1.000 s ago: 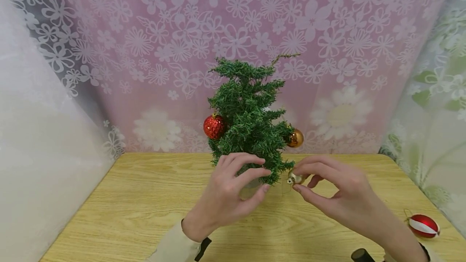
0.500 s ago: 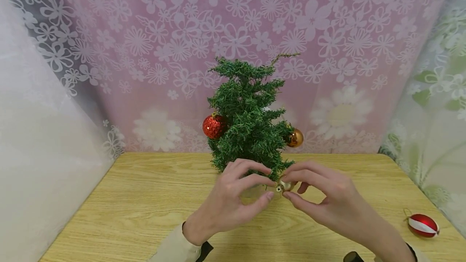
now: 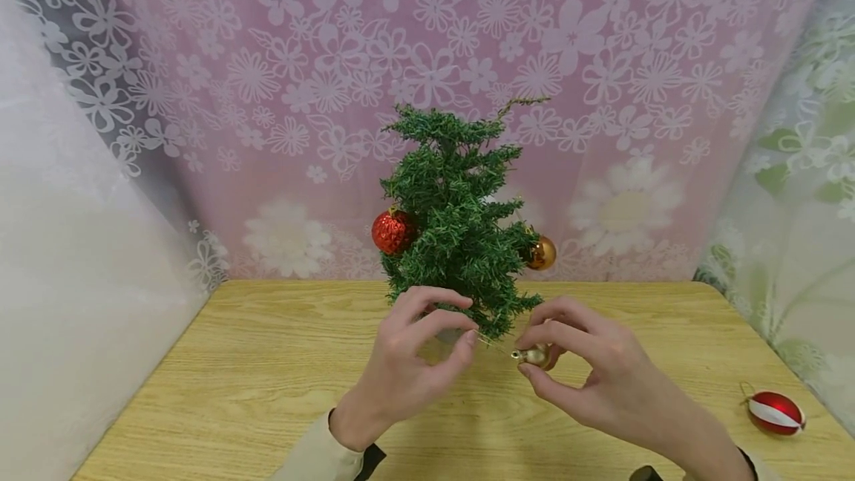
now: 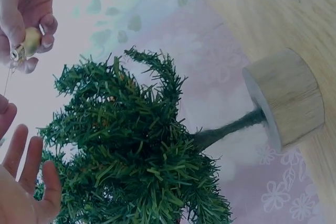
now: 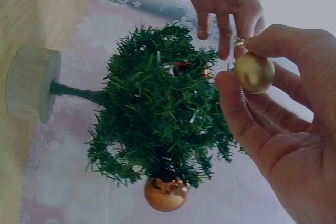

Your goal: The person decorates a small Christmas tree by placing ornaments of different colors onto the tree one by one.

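My right hand (image 3: 594, 366) pinches a small matte-gold Christmas bauble (image 3: 536, 355) between thumb and fingers, its metal cap facing left. From the cap a thin gold string (image 3: 493, 344) runs to my left hand (image 3: 417, 362), whose thumb and index fingertips pinch its end. The left hand's other fingers are spread in the left wrist view. Just beyond both hands is a small green artificial Christmas tree (image 3: 454, 221). A red bauble (image 3: 392, 232) hangs on its left side and a shiny copper-gold bauble (image 3: 542, 253) on its right.
A red-and-white striped ornament (image 3: 776, 413) with a string loop lies at the right of the wooden table (image 3: 267, 362). The tree stands on a round wooden base (image 4: 286, 98). A floral pink curtain (image 3: 320, 95) hangs behind.
The right hand brought the gold bauble leftward and down toward the left hand. The left hand took the string's end and drew slightly left, so the string now stretches between the hands.
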Available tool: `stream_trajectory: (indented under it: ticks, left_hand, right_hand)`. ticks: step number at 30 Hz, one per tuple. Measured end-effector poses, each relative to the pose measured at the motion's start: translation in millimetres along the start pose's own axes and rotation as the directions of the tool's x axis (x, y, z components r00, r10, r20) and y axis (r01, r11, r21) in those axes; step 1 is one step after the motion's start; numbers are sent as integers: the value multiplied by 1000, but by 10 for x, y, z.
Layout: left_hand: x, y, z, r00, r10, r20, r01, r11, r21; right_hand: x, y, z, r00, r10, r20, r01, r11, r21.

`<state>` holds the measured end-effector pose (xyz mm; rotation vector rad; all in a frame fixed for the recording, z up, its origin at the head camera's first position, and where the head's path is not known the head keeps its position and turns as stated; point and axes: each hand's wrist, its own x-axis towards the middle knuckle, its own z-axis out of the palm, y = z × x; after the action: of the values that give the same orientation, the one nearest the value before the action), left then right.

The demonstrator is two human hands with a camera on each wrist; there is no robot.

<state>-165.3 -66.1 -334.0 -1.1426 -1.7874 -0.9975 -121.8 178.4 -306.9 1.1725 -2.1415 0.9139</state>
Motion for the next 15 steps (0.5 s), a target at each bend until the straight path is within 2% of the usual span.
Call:
stream_trajectory:
  ticks: [6, 12, 15]
  left_hand:
    - [-23, 28, 22, 999, 46, -29, -45, 998, 35]
    - [-9, 45, 45, 992, 110, -69, -105, 991, 77]
    - [-2, 54, 51, 989, 125, -83, -118, 989, 84]
  right_hand:
    - [-11, 39, 97, 1000, -25, 16, 23, 996, 85]
    - [11, 37, 133, 1000, 22, -1, -22, 999, 37]
    - [19, 48, 137, 1000, 17, -6, -17, 1000, 26]
